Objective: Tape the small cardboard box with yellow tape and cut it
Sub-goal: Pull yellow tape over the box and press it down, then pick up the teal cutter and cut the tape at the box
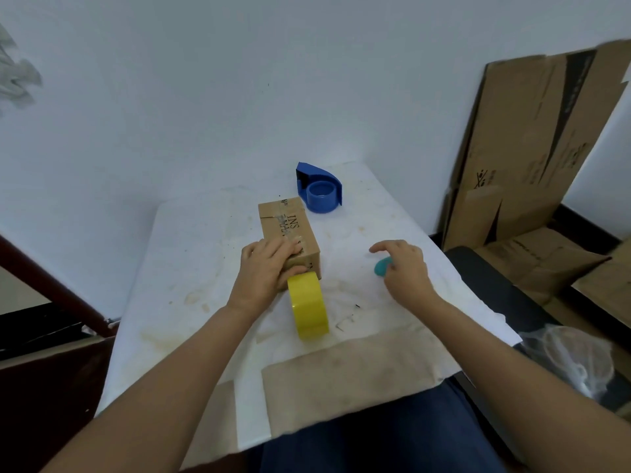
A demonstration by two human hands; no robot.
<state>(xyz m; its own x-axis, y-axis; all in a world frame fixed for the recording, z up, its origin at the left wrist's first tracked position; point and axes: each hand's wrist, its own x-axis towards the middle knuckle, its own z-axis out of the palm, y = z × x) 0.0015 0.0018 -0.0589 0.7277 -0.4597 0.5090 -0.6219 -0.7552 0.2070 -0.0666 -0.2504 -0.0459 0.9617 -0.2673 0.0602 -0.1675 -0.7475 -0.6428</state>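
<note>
The small cardboard box (286,223) lies on the white-covered table (191,254), its long side running away from me. My left hand (264,268) rests on the near end of the box, fingers pressed on its top and thumb against its front. A yellow tape roll (309,303) stands on edge right in front of the box, touching its near face by my left thumb. My right hand (404,268) is to the right of the box, closing around a small teal cutter (381,266) on the table.
A blue tape dispenser (319,187) sits behind the box near the table's far edge. Flattened cardboard boxes (532,138) lean against the wall on the right. A clear plastic bag (573,360) lies at the right.
</note>
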